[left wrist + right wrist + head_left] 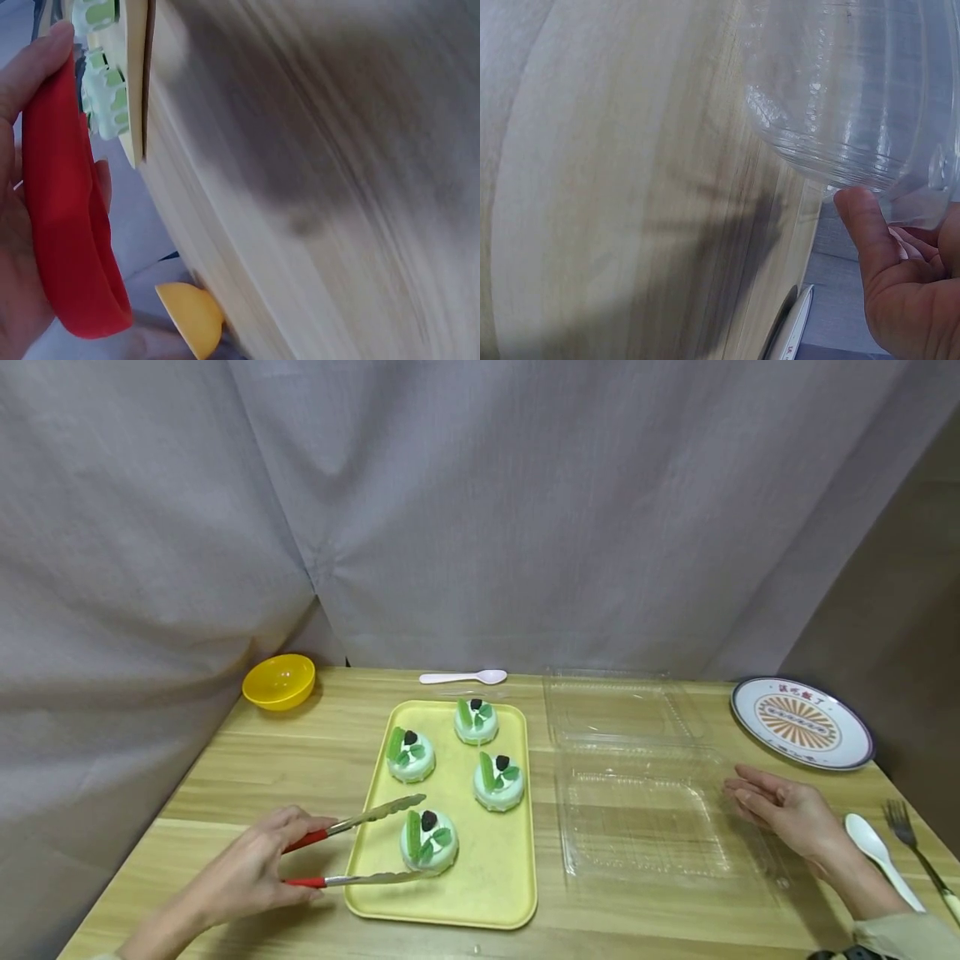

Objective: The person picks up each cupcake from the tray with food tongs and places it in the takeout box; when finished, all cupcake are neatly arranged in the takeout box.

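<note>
Our left grip (258, 864) grasps red-handled tongs (377, 813), their spread arms flanking the nearest cake (429, 843) on the yellow tray (491, 864). Our right grip (797, 820), fingers extended, is at the clear container (641, 822).

Room to pass lies between tray (480, 881) and bowl (279, 683), and narrowly between tray and box (637, 827) — but tongs (378, 811) flank the front cake (430, 845) and the right hand (795, 817) blocks the box's right side.
</note>
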The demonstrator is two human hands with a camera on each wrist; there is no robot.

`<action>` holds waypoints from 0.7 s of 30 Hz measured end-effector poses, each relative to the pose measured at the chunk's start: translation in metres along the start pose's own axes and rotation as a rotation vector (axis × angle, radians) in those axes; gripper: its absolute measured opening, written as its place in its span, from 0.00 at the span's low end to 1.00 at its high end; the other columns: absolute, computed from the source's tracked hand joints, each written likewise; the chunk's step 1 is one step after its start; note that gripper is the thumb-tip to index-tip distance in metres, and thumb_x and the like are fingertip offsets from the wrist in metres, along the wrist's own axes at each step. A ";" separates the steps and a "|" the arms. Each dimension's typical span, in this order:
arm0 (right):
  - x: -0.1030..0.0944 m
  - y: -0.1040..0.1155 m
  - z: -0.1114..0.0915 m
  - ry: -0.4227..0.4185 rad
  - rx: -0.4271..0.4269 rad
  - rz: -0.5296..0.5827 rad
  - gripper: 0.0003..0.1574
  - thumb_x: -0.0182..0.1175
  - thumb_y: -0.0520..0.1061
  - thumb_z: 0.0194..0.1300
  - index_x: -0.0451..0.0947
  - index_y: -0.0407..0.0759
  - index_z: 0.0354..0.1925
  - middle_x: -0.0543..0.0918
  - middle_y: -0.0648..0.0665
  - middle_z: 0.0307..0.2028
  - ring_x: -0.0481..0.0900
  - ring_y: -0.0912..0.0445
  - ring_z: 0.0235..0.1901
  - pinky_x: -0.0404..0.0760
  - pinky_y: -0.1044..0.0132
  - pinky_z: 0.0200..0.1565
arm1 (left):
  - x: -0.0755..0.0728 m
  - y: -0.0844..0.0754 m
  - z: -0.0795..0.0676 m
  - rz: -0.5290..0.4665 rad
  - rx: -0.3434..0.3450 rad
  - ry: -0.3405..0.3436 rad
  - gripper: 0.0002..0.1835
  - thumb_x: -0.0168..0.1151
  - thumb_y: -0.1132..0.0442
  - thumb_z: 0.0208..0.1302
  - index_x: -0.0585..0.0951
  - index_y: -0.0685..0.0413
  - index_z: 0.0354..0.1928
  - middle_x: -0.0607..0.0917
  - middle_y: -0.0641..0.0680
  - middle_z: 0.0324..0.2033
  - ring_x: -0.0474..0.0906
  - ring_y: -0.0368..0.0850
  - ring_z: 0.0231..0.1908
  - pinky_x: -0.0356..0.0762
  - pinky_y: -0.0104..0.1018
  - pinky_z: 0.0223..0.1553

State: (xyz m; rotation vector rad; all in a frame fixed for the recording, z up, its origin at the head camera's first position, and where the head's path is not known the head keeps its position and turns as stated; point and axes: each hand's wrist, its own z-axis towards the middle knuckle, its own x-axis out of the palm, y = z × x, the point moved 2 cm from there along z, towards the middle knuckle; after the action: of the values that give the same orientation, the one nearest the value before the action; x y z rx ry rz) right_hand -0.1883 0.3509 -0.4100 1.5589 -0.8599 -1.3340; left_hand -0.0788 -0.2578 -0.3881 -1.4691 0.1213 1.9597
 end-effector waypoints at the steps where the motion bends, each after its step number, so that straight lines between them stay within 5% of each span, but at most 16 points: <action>1: 0.000 -0.001 0.000 -0.002 -0.002 0.019 0.39 0.50 0.33 0.72 0.43 0.16 0.68 0.81 0.76 0.37 0.81 0.77 0.37 0.80 0.79 0.37 | 0.001 -0.001 0.000 0.016 -0.013 0.007 0.39 0.83 0.52 0.32 0.81 0.49 0.54 0.80 0.39 0.39 0.74 0.30 0.37 0.77 0.30 0.37; 7: 0.000 -0.002 -0.002 -0.001 -0.025 0.083 0.35 0.51 0.31 0.71 0.50 0.22 0.70 0.83 0.73 0.38 0.82 0.75 0.38 0.81 0.79 0.38 | 0.005 -0.007 -0.002 0.063 -0.050 0.030 0.36 0.82 0.49 0.35 0.82 0.50 0.52 0.79 0.37 0.38 0.72 0.28 0.35 0.78 0.31 0.35; 8: 0.001 -0.002 -0.002 -0.002 -0.029 0.071 0.37 0.51 0.31 0.71 0.45 0.14 0.67 0.82 0.74 0.38 0.82 0.76 0.38 0.81 0.79 0.38 | 0.005 -0.007 -0.003 0.063 -0.048 0.025 0.36 0.82 0.49 0.35 0.82 0.50 0.52 0.79 0.37 0.37 0.72 0.28 0.35 0.77 0.31 0.34; 11: 0.001 0.000 -0.001 -0.006 -0.027 0.063 0.39 0.51 0.31 0.71 0.40 0.09 0.64 0.82 0.74 0.38 0.81 0.76 0.38 0.80 0.79 0.38 | 0.007 -0.008 -0.002 0.071 -0.038 0.008 0.36 0.82 0.49 0.35 0.82 0.49 0.52 0.79 0.36 0.38 0.72 0.28 0.36 0.78 0.31 0.35; 21: 0.002 0.003 -0.001 -0.011 0.009 -0.022 0.39 0.49 0.33 0.73 0.39 0.09 0.65 0.78 0.78 0.37 0.79 0.78 0.37 0.80 0.79 0.37 | 0.012 -0.007 -0.002 0.083 -0.013 -0.025 0.34 0.82 0.51 0.33 0.83 0.48 0.50 0.79 0.35 0.36 0.70 0.26 0.36 0.76 0.29 0.34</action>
State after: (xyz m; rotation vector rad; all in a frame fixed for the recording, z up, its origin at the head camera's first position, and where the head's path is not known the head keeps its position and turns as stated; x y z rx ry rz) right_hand -0.1863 0.3480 -0.4077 1.5736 -0.8583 -1.3576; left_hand -0.0749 -0.2481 -0.3975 -1.4690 0.1618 2.0479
